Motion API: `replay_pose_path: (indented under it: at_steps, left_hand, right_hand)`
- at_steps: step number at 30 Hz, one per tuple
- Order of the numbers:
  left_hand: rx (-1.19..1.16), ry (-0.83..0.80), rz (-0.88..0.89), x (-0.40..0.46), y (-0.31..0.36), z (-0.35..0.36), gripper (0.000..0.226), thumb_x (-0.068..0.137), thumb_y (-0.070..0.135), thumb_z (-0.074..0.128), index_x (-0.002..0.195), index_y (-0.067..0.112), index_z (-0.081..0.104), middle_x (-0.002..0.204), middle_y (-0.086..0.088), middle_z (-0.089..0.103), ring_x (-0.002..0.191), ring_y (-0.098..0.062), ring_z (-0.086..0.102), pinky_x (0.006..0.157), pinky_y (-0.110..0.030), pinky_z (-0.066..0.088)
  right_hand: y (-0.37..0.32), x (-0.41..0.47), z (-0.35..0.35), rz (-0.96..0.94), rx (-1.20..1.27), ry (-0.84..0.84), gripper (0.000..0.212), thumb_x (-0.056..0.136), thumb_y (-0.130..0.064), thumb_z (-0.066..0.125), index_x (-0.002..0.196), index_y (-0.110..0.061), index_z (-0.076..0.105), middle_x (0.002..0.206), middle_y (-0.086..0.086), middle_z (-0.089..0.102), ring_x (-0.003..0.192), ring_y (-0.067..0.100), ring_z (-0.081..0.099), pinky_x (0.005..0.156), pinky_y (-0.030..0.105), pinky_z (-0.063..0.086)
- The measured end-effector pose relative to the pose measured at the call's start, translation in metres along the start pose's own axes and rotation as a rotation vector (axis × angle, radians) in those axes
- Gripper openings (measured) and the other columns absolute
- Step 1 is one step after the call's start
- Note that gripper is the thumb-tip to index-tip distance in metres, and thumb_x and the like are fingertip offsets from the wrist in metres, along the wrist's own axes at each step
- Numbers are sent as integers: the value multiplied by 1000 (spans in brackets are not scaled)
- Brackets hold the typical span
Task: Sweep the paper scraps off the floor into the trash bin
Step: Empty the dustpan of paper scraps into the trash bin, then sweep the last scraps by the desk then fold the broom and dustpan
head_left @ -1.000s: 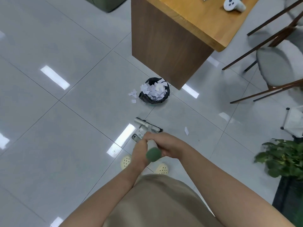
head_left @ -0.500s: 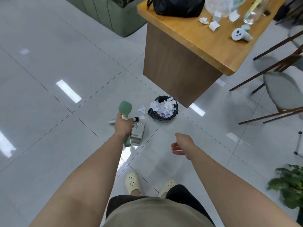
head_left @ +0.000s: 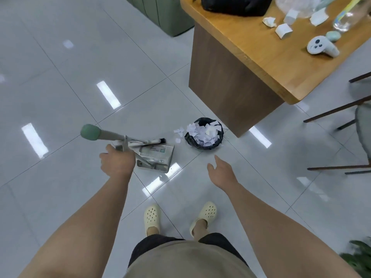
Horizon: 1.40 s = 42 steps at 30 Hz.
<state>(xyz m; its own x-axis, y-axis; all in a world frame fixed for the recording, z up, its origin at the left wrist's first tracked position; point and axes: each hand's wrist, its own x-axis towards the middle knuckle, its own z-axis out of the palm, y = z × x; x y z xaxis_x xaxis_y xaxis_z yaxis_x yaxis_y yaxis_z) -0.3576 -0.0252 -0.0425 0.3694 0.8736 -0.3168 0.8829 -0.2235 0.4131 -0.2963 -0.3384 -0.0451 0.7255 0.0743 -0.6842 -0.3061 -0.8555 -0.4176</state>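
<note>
A black-bagged trash bin (head_left: 208, 144) stands on the floor by the desk's panel, heaped with white paper scraps (head_left: 202, 131). A few loose scraps (head_left: 179, 131) lie on the tiles just left of it. A metal dustpan (head_left: 158, 157) sits on the floor left of the bin. A broom (head_left: 112, 135) with a green grip end leans across it, bristles pointing at the loose scraps. My left hand (head_left: 117, 162) grips the dustpan's upright metal handle (head_left: 125, 142). My right hand (head_left: 220, 171) hovers open and holds nothing, below the bin.
A wooden desk (head_left: 261, 63) with a controller (head_left: 321, 48), paper bits and a black bag stands at the upper right. Chair legs (head_left: 337, 167) are at the right, a green cabinet (head_left: 170, 17) at the top, a plant (head_left: 359, 257) at the lower right. My feet in pale clogs (head_left: 152, 217) stand below the dustpan.
My right hand let go of the green handle and moved to the right. The broom handle tipped over to the left, and my left hand now holds lower down at the dustpan's rod.
</note>
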Motion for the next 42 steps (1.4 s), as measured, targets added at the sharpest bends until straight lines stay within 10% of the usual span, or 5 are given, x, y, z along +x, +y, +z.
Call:
replay_pose_path:
  at_steps: [5,12,21,26,42]
  left_hand:
    - [-250,482,353,-99,25,37,76,84,17,60,155,3,36,160,-18,30,136,-35,41,112,-42,29]
    - [-96,-153,189,-70,45,226,89,88,29,65,163,12,20,168,-17,12,150,-35,26,120,-42,29]
    - [-77,-705,-114,51,48,513,74,88,39,73,146,6,40,120,-6,55,105,-29,60,96,-45,57]
    - [-121,-786,-17,80,50,584,23,97,32,68,86,14,59,90,-4,62,83,-23,66,79,-38,64]
    - [-237,-797,-115,93,70,609,14,99,-2,53,89,7,58,45,1,64,56,-17,72,73,-34,65]
  right_hand:
    - [45,51,-19,53,-19,-22,62,101,-41,32,155,-13,20,157,10,30,145,27,23,116,43,26]
    - [115,167,-4,141,-41,-40,62,101,-43,30,156,-16,18,160,7,24,147,26,18,117,44,21]
    - [207,387,91,75,-157,-32,61,103,-41,29,157,-21,9,163,3,14,150,22,11,120,44,18]
    - [217,459,141,229,150,-9,57,103,-37,34,154,-13,21,151,9,37,134,28,40,93,29,34]
    - [188,526,158,636,1082,21,32,102,-4,31,124,7,51,65,20,69,41,27,65,76,36,60]
